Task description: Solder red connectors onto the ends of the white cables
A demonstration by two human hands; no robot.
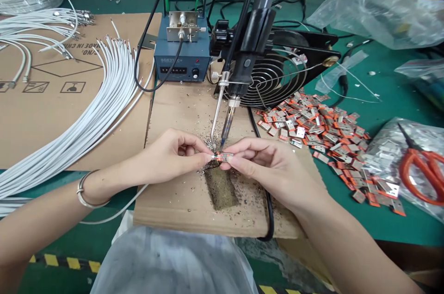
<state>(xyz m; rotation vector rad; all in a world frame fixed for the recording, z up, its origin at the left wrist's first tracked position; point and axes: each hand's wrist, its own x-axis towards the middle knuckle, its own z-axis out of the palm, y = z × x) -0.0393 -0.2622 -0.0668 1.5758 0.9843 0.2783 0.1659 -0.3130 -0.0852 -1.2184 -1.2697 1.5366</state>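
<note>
My left hand (169, 155) is closed in a pinch on the tip of a white cable (118, 215), whose length runs out below the wrist. Between thumb and finger of my right hand (277, 169) is a small USB plug (225, 157) with an orange-red circuit board. Board and cable tip meet right under the tip of a clamped soldering iron (228, 120). Beside the iron, a thin metal solder feed tube (218, 111) bends down to the same spot. My fingers partly hide the joint, so I cannot tell whether the wires are attached.
A pile of USB plugs (322, 132) lies right, near red-handled scissors (421, 173) on a plastic bag. Bundled white cables (104, 95) spread across cardboard at left. Behind stand a blue solder feeder (182, 60) with its spool and a black fan (274, 76). A stained sponge (221, 190) lies below my hands.
</note>
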